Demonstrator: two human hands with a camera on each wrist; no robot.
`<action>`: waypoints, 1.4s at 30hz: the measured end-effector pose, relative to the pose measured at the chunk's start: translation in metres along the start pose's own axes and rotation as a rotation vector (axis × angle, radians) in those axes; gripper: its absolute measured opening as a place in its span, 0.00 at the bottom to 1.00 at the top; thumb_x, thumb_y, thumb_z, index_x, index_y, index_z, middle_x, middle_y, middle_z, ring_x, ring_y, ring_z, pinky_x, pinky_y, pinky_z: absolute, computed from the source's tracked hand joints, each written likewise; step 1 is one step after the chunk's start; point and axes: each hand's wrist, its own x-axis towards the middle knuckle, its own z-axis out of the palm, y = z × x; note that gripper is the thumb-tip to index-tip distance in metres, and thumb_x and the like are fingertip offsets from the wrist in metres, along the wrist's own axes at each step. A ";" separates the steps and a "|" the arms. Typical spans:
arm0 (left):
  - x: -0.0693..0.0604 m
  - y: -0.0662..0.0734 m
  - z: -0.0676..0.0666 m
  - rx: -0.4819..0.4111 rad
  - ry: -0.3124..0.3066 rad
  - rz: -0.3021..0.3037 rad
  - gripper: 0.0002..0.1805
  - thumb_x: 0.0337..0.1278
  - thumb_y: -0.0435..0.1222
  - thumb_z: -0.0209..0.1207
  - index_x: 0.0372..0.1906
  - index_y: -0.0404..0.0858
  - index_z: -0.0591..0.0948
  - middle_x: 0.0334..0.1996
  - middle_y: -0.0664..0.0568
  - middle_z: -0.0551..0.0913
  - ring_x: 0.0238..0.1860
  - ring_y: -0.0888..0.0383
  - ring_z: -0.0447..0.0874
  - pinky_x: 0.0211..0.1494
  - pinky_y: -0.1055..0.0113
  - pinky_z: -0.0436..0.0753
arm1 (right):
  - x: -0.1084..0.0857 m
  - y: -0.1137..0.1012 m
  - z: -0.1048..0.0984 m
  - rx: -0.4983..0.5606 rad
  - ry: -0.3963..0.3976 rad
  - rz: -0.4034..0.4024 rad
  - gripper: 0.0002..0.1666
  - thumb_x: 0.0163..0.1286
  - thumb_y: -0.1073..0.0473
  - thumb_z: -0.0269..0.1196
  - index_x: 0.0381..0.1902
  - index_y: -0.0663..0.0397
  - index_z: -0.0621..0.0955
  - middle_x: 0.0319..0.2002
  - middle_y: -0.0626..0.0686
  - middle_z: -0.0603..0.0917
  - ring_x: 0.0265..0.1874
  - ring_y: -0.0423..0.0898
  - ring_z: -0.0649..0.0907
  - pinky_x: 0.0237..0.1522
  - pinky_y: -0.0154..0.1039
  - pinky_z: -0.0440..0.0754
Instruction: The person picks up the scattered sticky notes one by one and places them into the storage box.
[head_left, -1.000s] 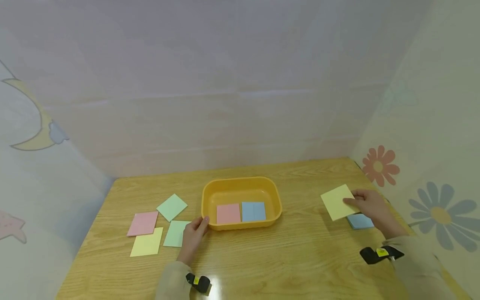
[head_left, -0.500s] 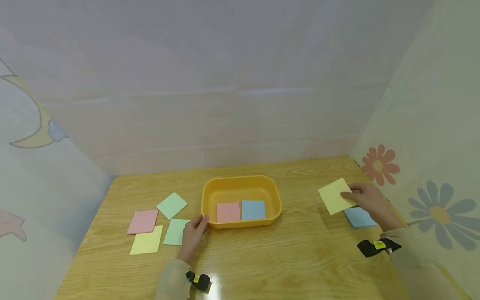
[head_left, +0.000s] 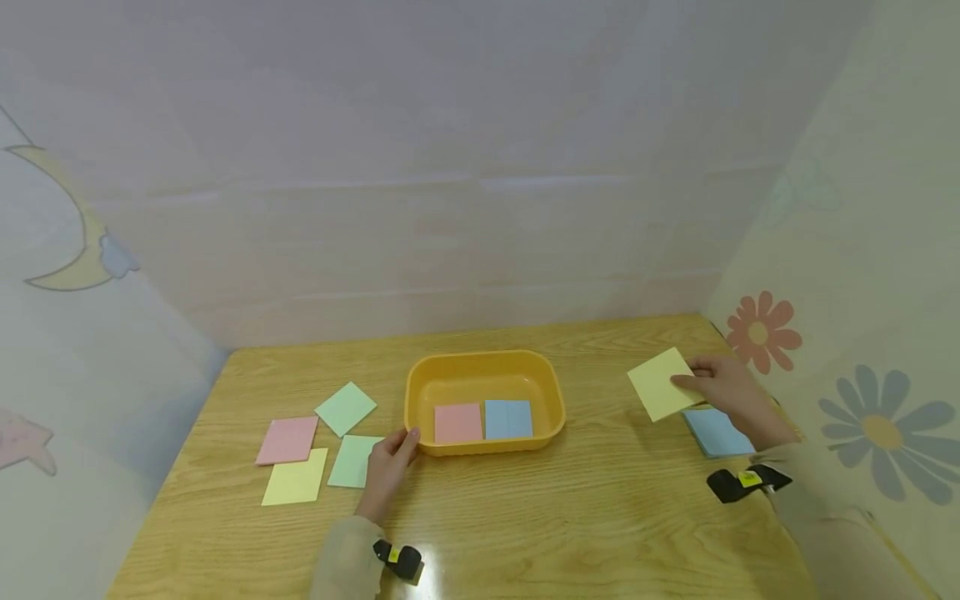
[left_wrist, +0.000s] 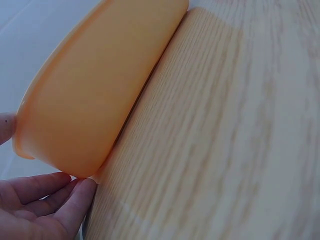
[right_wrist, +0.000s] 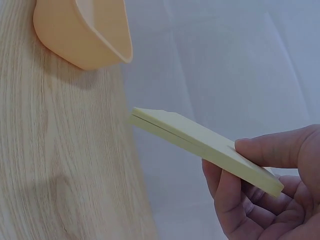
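A pad of yellow sticky notes (head_left: pixel 660 385) is raised above the table at the right. My right hand (head_left: pixel 723 392) pinches it by one edge, thumb on top and fingers beneath. In the right wrist view the pad (right_wrist: pixel 200 145) looks thick and tilted. My left hand (head_left: pixel 390 471) holds the near left corner of an orange plastic tray (head_left: pixel 555 408), its thumb at the rim. Fingertips (left_wrist: pixel 82 187) meet the tray's lower edge in the left wrist view. Inside the tray lie a pink pad (head_left: pixel 458 423) and a blue pad (head_left: pixel 508 419), side by side.
Blue sticky notes (head_left: pixel 718 433) lie under the right hand. Left of the tray are two green pads, one farther back (head_left: pixel 346 408) and one (head_left: pixel 350 462) partly behind the left hand. A pink pad (head_left: pixel 287 440) overlaps yellow notes (head_left: pixel 295 477). Cloth-like walls border the wooden table (head_left: pixel 540 525).
My right hand has moved slightly left and away from me with the yellow pad, showing more of the blue notes below. The left hand stays at the tray's corner.
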 end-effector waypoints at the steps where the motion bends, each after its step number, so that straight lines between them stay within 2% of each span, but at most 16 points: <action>1: 0.000 -0.001 0.000 -0.001 0.000 0.001 0.29 0.66 0.43 0.49 0.57 0.20 0.67 0.54 0.31 0.71 0.55 0.43 0.72 0.51 0.61 0.77 | 0.001 -0.001 0.000 0.007 -0.003 0.004 0.22 0.67 0.57 0.56 0.44 0.75 0.72 0.22 0.49 0.72 0.22 0.40 0.66 0.21 0.35 0.64; 2: 0.001 -0.002 0.001 -0.001 0.001 0.000 0.29 0.66 0.43 0.49 0.57 0.20 0.67 0.55 0.30 0.71 0.55 0.43 0.72 0.51 0.61 0.77 | 0.001 -0.002 0.001 0.008 -0.006 0.007 0.21 0.67 0.56 0.56 0.44 0.75 0.72 0.22 0.51 0.71 0.22 0.41 0.65 0.21 0.35 0.63; 4: 0.001 -0.003 0.001 -0.005 0.003 -0.002 0.29 0.65 0.43 0.49 0.57 0.20 0.67 0.55 0.31 0.71 0.55 0.43 0.72 0.52 0.61 0.76 | 0.002 -0.004 0.002 -0.006 -0.012 0.011 0.25 0.67 0.55 0.56 0.48 0.76 0.71 0.31 0.57 0.76 0.28 0.42 0.69 0.24 0.34 0.67; 7: 0.002 -0.003 0.002 -0.013 0.008 -0.006 0.29 0.65 0.43 0.50 0.57 0.20 0.68 0.54 0.31 0.71 0.55 0.43 0.72 0.52 0.61 0.76 | 0.004 -0.007 0.004 -0.004 -0.016 0.010 0.22 0.67 0.56 0.56 0.43 0.75 0.71 0.26 0.56 0.73 0.25 0.42 0.67 0.23 0.34 0.66; 11: 0.002 -0.003 0.002 -0.020 0.013 -0.007 0.29 0.65 0.43 0.50 0.57 0.21 0.68 0.54 0.32 0.72 0.54 0.44 0.73 0.52 0.61 0.76 | 0.008 -0.010 0.006 0.013 -0.022 0.014 0.17 0.67 0.56 0.57 0.37 0.70 0.70 0.18 0.47 0.60 0.18 0.41 0.59 0.19 0.36 0.60; 13: 0.003 -0.003 0.002 -0.027 0.013 -0.001 0.29 0.65 0.43 0.50 0.57 0.21 0.68 0.54 0.31 0.72 0.54 0.44 0.73 0.52 0.61 0.76 | 0.009 -0.012 0.007 0.006 -0.025 0.017 0.19 0.67 0.56 0.56 0.39 0.71 0.70 0.19 0.48 0.64 0.19 0.41 0.61 0.20 0.35 0.62; 16: 0.003 -0.004 0.003 -0.043 0.014 -0.002 0.29 0.64 0.43 0.50 0.57 0.20 0.68 0.54 0.31 0.72 0.54 0.44 0.73 0.51 0.62 0.76 | 0.010 -0.015 0.009 -0.023 -0.031 0.015 0.25 0.67 0.54 0.56 0.48 0.75 0.71 0.31 0.63 0.76 0.29 0.46 0.71 0.26 0.35 0.68; 19: 0.004 -0.004 0.004 -0.050 0.015 -0.003 0.29 0.64 0.43 0.51 0.57 0.20 0.68 0.54 0.31 0.71 0.54 0.43 0.73 0.51 0.62 0.77 | 0.012 -0.016 0.012 -0.045 -0.038 0.004 0.31 0.67 0.53 0.56 0.55 0.78 0.67 0.50 0.73 0.72 0.43 0.56 0.73 0.34 0.40 0.74; 21: 0.003 -0.003 0.004 -0.053 0.017 -0.007 0.29 0.64 0.43 0.51 0.57 0.20 0.68 0.54 0.31 0.71 0.54 0.44 0.73 0.51 0.62 0.77 | 0.014 -0.017 0.013 -0.036 -0.040 -0.004 0.27 0.67 0.54 0.56 0.48 0.78 0.70 0.38 0.72 0.74 0.35 0.55 0.73 0.30 0.40 0.72; 22: 0.003 -0.003 0.004 -0.050 0.016 -0.007 0.29 0.64 0.43 0.51 0.57 0.21 0.68 0.54 0.31 0.72 0.54 0.44 0.73 0.51 0.62 0.76 | 0.015 -0.018 0.014 -0.029 -0.039 -0.009 0.24 0.67 0.55 0.57 0.44 0.76 0.71 0.30 0.68 0.74 0.29 0.52 0.72 0.27 0.39 0.70; 25: 0.001 -0.002 0.004 -0.047 0.015 -0.004 0.30 0.64 0.43 0.51 0.58 0.20 0.67 0.54 0.31 0.71 0.54 0.44 0.73 0.52 0.62 0.76 | 0.018 -0.019 0.016 -0.013 -0.033 -0.028 0.18 0.66 0.57 0.57 0.37 0.71 0.72 0.21 0.53 0.69 0.21 0.44 0.65 0.21 0.36 0.65; 26: 0.001 -0.002 0.004 -0.046 0.013 -0.002 0.30 0.64 0.44 0.51 0.58 0.20 0.67 0.54 0.31 0.71 0.54 0.44 0.73 0.52 0.62 0.76 | 0.018 -0.020 0.017 -0.008 -0.035 -0.032 0.17 0.66 0.57 0.57 0.36 0.71 0.72 0.21 0.51 0.68 0.20 0.43 0.65 0.21 0.36 0.66; 29: 0.000 -0.002 0.004 -0.041 0.006 0.010 0.30 0.64 0.44 0.50 0.57 0.19 0.67 0.54 0.30 0.71 0.54 0.43 0.73 0.52 0.61 0.76 | 0.019 -0.023 0.019 -0.008 -0.044 -0.035 0.22 0.66 0.56 0.57 0.47 0.73 0.73 0.34 0.60 0.78 0.31 0.47 0.74 0.27 0.37 0.75; 32: -0.001 -0.001 0.005 -0.038 0.001 0.015 0.29 0.65 0.43 0.50 0.57 0.20 0.68 0.54 0.31 0.72 0.54 0.43 0.73 0.52 0.60 0.76 | 0.020 -0.026 0.023 -0.007 -0.055 -0.031 0.27 0.67 0.55 0.57 0.53 0.75 0.70 0.46 0.68 0.76 0.41 0.55 0.76 0.33 0.40 0.78; 34: -0.001 -0.001 0.006 -0.035 0.001 0.020 0.29 0.65 0.43 0.50 0.56 0.20 0.68 0.54 0.31 0.72 0.54 0.43 0.73 0.52 0.60 0.77 | 0.022 -0.027 0.025 -0.006 -0.057 -0.028 0.27 0.66 0.55 0.57 0.53 0.75 0.70 0.46 0.69 0.76 0.41 0.56 0.76 0.33 0.40 0.78; 42: -0.001 -0.002 0.007 -0.051 -0.003 0.023 0.28 0.65 0.42 0.50 0.57 0.20 0.68 0.53 0.31 0.72 0.53 0.44 0.74 0.51 0.62 0.77 | 0.029 -0.030 0.033 0.004 -0.060 -0.035 0.24 0.65 0.57 0.58 0.50 0.75 0.73 0.42 0.66 0.79 0.33 0.45 0.78 0.30 0.39 0.79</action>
